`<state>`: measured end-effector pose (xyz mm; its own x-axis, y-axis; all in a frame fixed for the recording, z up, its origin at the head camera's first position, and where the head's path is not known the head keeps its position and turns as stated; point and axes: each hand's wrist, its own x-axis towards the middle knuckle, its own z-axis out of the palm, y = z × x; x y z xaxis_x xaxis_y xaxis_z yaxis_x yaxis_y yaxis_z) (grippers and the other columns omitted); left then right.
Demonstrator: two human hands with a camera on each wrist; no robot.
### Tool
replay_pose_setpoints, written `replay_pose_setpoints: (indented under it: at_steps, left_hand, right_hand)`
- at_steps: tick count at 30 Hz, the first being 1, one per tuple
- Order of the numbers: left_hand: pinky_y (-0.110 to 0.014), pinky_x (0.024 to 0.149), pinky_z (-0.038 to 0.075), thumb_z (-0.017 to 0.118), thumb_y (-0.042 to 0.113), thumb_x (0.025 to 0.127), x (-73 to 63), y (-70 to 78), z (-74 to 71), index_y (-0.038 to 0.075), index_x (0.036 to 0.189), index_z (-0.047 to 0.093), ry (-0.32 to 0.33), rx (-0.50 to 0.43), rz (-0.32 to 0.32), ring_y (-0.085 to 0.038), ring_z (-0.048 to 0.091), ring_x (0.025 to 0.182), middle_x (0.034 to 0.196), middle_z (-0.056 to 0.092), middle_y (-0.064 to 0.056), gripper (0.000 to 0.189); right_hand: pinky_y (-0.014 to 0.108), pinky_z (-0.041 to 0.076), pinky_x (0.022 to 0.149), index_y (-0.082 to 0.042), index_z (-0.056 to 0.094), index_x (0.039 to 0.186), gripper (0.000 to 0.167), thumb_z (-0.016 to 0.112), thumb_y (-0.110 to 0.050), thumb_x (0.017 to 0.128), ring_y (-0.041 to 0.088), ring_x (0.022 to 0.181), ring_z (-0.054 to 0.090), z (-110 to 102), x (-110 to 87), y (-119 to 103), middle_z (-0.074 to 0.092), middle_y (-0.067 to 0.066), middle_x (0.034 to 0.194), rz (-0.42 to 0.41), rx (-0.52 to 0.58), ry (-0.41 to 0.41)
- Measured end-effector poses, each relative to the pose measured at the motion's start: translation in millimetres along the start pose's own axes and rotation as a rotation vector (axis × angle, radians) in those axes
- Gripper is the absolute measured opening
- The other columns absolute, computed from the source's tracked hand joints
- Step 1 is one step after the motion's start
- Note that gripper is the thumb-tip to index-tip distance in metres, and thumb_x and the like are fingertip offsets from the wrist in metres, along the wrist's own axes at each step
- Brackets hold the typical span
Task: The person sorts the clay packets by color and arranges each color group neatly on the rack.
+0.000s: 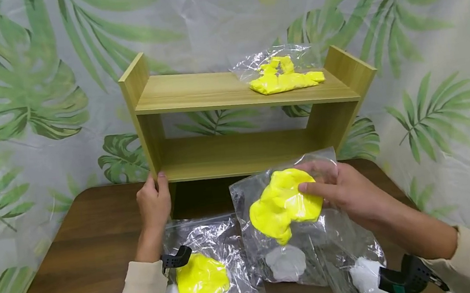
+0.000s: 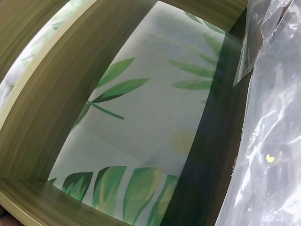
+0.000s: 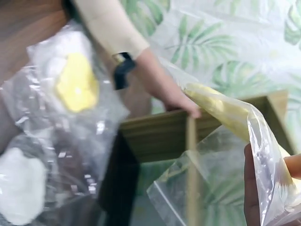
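Observation:
My right hand (image 1: 354,196) pinches a clear plastic bag with a flat lump of yellow clay-like dough (image 1: 279,201) inside, thumb in front and fingers behind. The bag hangs in front of the lower shelf, tilted. In the right wrist view the bagged yellow dough (image 3: 221,107) appears edge-on. My left hand (image 1: 153,199) holds the lower left side of a two-tier wooden shelf (image 1: 236,153), thumb along its front edge. Another bag with yellow dough (image 1: 267,82) lies on the upper tier, towards the right.
On the dark wooden table (image 1: 70,259), near me, lie more clear bags. One holds yellow dough (image 1: 201,280), others white lumps (image 1: 286,263). A leaf-patterned cloth (image 1: 221,19) hangs behind the shelf. The left wrist view looks into the shelf's open compartment.

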<state>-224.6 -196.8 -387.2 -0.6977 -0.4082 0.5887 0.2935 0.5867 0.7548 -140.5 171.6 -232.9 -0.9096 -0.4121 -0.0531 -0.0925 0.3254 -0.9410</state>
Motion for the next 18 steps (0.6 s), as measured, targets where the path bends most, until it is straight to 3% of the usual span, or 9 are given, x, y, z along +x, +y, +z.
replay_pose_setpoints:
  at_steps: [5, 8, 18]
  left_hand:
    - [-0.051, 0.063, 0.042, 0.047, 0.03, 0.1, -0.5, -0.1, -0.2, 0.004, 0.083, 0.056, -0.006, 0.005, -0.012, -0.038, 0.054, 0.067, 0.063, 0.049, -0.018, 0.032]
    - [-0.049, 0.06, 0.04, 0.046, 0.031, 0.1, -1.2, -0.1, -0.4, 0.005, 0.081, 0.054, -0.015, 0.008, -0.018, -0.037, 0.051, 0.064, 0.058, 0.043, -0.014, 0.033]
    - [-0.038, 0.048, 0.03, 0.044, 0.03, 0.102, -0.7, -0.6, 0.0, 0.004, 0.085, 0.057, -0.019, -0.009, 0.013, -0.026, 0.035, 0.048, 0.052, 0.029, -0.002, 0.033]
  right_hand:
    - [0.031, 0.054, 0.063, -0.008, 0.056, 0.128, 0.038, 0.064, -0.019, 0.094, 0.023, 0.073, 0.066, -8, 2.0, -23, 0.069, 0.011, 0.093, -0.077, -0.041, 0.059]
    - [0.029, 0.054, 0.065, -0.01, 0.058, 0.126, 0.033, 0.063, -0.018, 0.094, 0.021, 0.075, 0.066, -13, 4.6, -34, 0.07, 0.009, 0.095, -0.129, -0.031, 0.083]
    - [0.027, 0.053, 0.065, -0.008, 0.055, 0.129, 0.036, 0.062, -0.013, 0.094, 0.019, 0.077, 0.063, -21, 10.8, -69, 0.065, 0.011, 0.103, -0.223, 0.116, 0.078]
